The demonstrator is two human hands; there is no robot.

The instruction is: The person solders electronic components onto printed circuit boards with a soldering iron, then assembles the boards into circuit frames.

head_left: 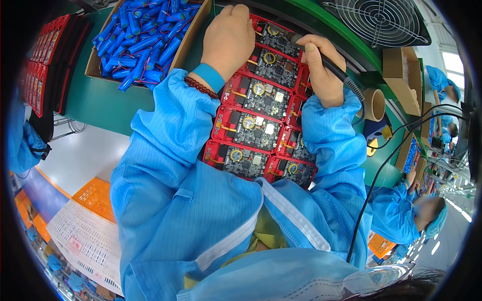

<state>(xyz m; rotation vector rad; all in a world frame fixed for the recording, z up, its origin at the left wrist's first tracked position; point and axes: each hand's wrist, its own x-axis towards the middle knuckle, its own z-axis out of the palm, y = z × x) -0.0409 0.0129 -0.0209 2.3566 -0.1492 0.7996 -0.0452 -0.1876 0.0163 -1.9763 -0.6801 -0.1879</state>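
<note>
Red trays point(217, 131) holding green-black circuit boards point(271, 103), each with a yellow-ringed round part, lie in front of me. My right hand point(326, 70) grips a soldering iron point(335, 69) like a pen. Its front end points left, over the farthest boards, and a black cable trails back from it. My left hand point(228, 42) is closed at the far left corner of the trays, knuckles up. Its fingertips are turned away, so what they pinch is hidden. A blue band and red beads circle that wrist.
A cardboard box point(193, 32) of blue wired battery cells stands at the left, with stacked red trays point(42, 65) beyond. A fan point(379, 20) sits far right, near a cardboard roll point(374, 104) and cartons point(401, 75). The cable hangs beside my right arm. A co-worker point(396, 213) sits at right.
</note>
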